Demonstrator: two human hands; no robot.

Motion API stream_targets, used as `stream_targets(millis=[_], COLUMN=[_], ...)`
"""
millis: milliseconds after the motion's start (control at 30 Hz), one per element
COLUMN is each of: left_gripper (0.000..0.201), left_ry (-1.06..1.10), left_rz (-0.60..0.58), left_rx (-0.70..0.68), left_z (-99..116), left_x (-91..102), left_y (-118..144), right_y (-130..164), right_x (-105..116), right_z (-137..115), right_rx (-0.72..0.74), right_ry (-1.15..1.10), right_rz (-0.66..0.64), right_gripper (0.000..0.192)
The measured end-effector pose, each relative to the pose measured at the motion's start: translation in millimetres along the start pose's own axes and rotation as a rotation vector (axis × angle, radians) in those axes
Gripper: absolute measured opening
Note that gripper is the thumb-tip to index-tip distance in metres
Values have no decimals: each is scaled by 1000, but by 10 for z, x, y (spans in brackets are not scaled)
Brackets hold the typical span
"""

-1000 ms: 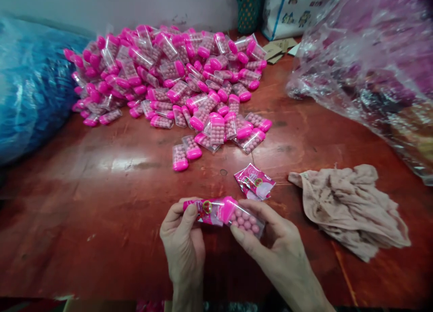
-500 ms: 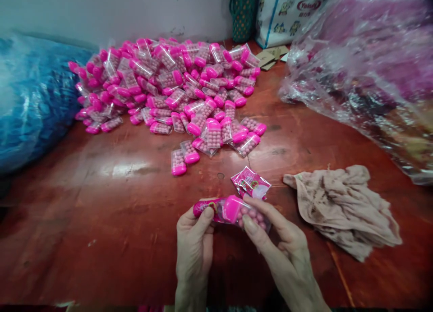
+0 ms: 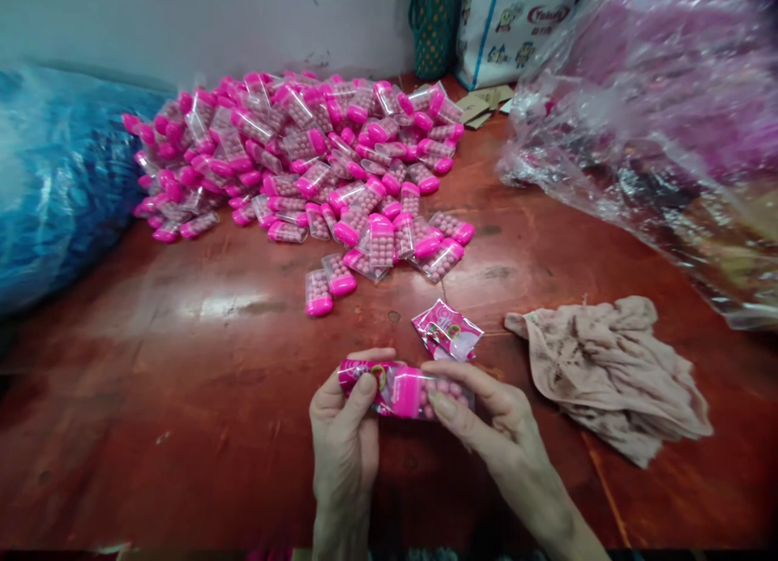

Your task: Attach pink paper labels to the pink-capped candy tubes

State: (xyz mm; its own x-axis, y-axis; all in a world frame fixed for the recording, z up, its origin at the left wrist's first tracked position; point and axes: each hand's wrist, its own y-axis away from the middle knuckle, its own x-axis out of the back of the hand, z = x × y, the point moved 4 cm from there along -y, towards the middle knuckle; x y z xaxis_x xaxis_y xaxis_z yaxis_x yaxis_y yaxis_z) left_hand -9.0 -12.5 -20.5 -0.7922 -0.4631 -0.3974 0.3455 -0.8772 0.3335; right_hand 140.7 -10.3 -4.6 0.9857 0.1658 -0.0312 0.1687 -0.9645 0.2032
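Between finger and thumb, my left hand (image 3: 346,431) pinches a glossy pink printed plastic sleeve (image 3: 379,376). My right hand (image 3: 502,419) grips a small clear candy container (image 3: 406,392) full of pink balls, its bright pink cap pointing left. The cap end meets the sleeve's right end; whether it sits inside the sleeve I cannot tell for certain. Fingers partly cover both pieces. Just beyond my hands, a few flat pink sleeves (image 3: 450,330) lie overlapped on the table. Two similar containers lie a little farther off, in front of a large heap of containers (image 3: 297,147).
A reddish-brown wooden table (image 3: 200,399) carries everything. A crumpled beige cloth (image 3: 608,374) lies at right. Behind it bulges a large clear plastic bag (image 3: 638,139), and a blue-filled bag (image 3: 66,180) stands at left. Cardboard pieces (image 3: 477,107) and a printed bag (image 3: 510,30) are at the back.
Both hands have shifted slightly left in view, as has the scene a little. The container has turned more level, lying more in line with the sleeve.
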Motion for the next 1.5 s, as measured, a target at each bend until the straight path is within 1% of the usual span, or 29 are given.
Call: stream_targets(millis=[100,167,233,367,467,567,667,767,933,1033,1100,1200,1367,1433,1500], left_gripper=[22,25,30,37,34,26,22,23,33,35,35,30,31,29,21], left_ry=[-58,-62,-7,152,184,173,201,243,242,234,204,184,239,242,226], left_rz=[46,95,117,84,47,35,65,82,14,-25,-49,-89,-221,-219,-203], left_rx=[-63,-100,-90,33,91,183,248,282,251,231,215,223,326,323,300], left_z=[32,54,49,-39,-94,-138,-146,-135,-151,-195,-203,-183,-148,-143,-145], left_x=[-2,1,4,-5,-41,-89,-110,-114,-138,-163,-183,-210,-251,-258,-274], left_y=[-1,-3,-12,-27,-18,-8,-12,-16,-11,-9,-9,2,54,67,78], right_y=[13,29,39,58,69,65,53,54,50,27,22,37,72,74,71], right_x=[-45,-88,-124,-162,-172,-174,-196,-221,-245,-282,-301,-285,-276,-287,-294], right_z=[-67,-98,-102,-83,-59,-32,-11,13,85,148,168,175,180,171,146], right_rx=[220,306,325,343,376,385,345,257,114,-23,-74,-66,-7,-1,3], right_ry=[152,204,201,169,198,249,249,230,189,81,26,29,-9,-38,-43], right_rz=[98,110,93,100,166,233,202,160,151,62,16,55,133,145,146], right_gripper=[24,27,28,31,34,38,32,25,18,22,26,29,35,38,37])
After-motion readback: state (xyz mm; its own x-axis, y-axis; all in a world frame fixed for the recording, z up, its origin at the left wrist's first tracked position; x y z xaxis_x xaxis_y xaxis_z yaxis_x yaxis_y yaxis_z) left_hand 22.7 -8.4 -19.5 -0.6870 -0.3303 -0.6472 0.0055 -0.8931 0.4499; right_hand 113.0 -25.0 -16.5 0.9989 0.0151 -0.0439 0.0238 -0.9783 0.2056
